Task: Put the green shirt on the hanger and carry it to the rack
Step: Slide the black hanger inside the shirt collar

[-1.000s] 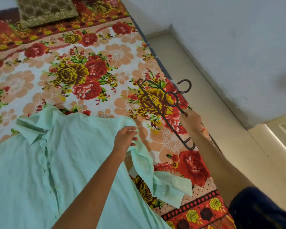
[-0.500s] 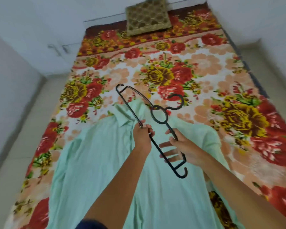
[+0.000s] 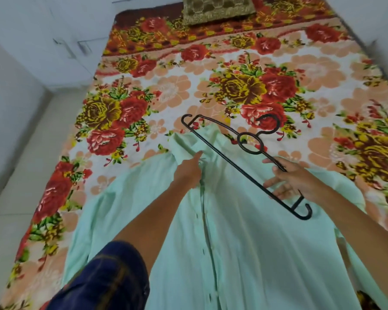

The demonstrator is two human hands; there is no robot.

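Observation:
A pale green shirt (image 3: 244, 231) lies spread front-up on the bed, collar toward the far end, button placket running down the middle. My left hand (image 3: 188, 170) rests on the shirt just below the collar, pinching the placket edge. My right hand (image 3: 293, 180) grips the lower arm of a black hanger (image 3: 233, 162), which hovers slanted above the collar, its hook pointing to the far right. The rack is not in view.
The bed is covered by a floral blanket (image 3: 157, 90) in red, yellow and peach. A gold patterned pillow (image 3: 215, 7) lies at the head. White walls and pale floor (image 3: 14, 175) flank the bed on the left. My blue-clad knee (image 3: 103, 278) leans at the near edge.
My left hand has let go of the hanger and dropped onto the shirt's placket. The hanger now stays in my right hand alone, still over the collar.

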